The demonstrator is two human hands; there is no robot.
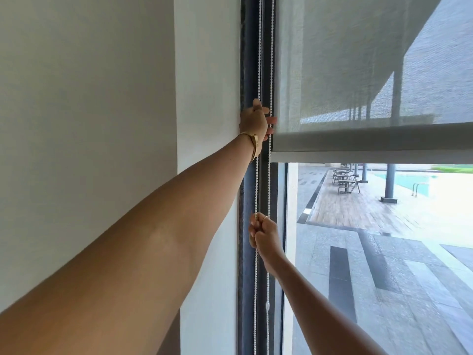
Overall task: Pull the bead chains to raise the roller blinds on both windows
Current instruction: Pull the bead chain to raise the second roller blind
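A white bead chain (pixel 259 60) hangs as a loop of two strands along the dark window frame (pixel 248 180). My left hand (pixel 254 119), with a gold bangle at the wrist, reaches up and grips the left strand at about the height of the blind's lower edge. Lower down, my right hand (pixel 263 233) is closed in a fist on the same left strand. The grey mesh roller blind (pixel 358 73) covers the upper part of the window; its bottom bar (pixel 371 142) sits a little above mid-height. Clear glass shows below it.
A white wall (pixel 207 85) stands directly left of the frame, and grey fabric (pixel 84 111) fills the far left. Through the glass I see a paved terrace, tables and chairs, pillars and a pool. A white chain connector (pixel 267 305) sits on the right strand low down.
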